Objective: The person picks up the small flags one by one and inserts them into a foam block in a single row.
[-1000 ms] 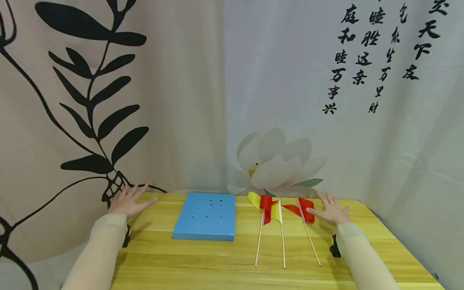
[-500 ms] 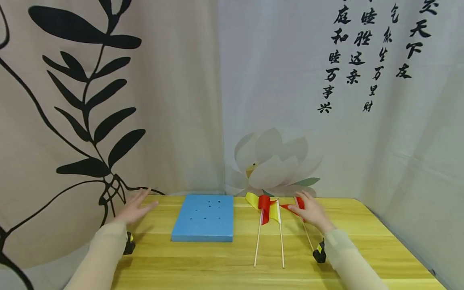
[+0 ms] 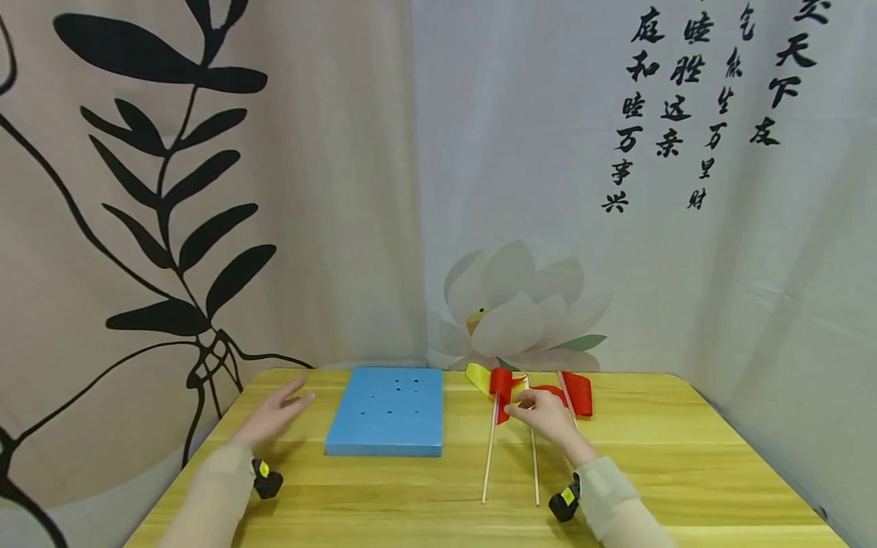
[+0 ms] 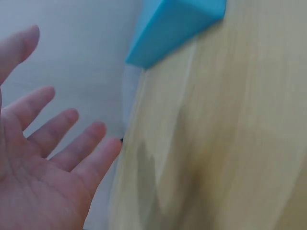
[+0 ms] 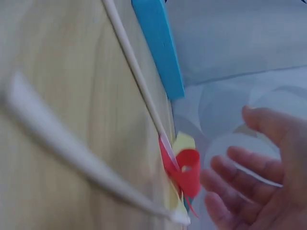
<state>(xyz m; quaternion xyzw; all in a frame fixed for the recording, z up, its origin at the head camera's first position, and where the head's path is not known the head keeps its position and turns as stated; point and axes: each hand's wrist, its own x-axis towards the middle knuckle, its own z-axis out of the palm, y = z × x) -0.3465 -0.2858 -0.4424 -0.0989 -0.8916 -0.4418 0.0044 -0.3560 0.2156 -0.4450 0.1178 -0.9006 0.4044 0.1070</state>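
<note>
My left hand (image 3: 270, 417) is held over the left of the table, fingers spread and nothing in them, left of a blue board (image 3: 387, 418) with several small holes. To the board's right, small flags on thin wooden sticks lie on the table. My right hand (image 3: 550, 421) reaches over them, partly hiding the middle yellow flag and its stick (image 3: 534, 464). Its fingertips overlap the edge of the left red flag (image 3: 500, 384) in the head view. In the right wrist view the fingers (image 5: 249, 179) are loosely bent and hold nothing. Another red flag (image 3: 581, 396) lies right of the hand.
The wooden table (image 3: 384, 502) ends at a pale curtain (image 3: 342, 190) with plant prints and writing. A black wrist camera (image 3: 565, 498) hangs under the right wrist, another camera (image 3: 267, 479) under the left.
My right hand has moved left, from beside the right red flag to over the middle and left flags. The left hand has come slightly right and lower. The flags and board lie still.
</note>
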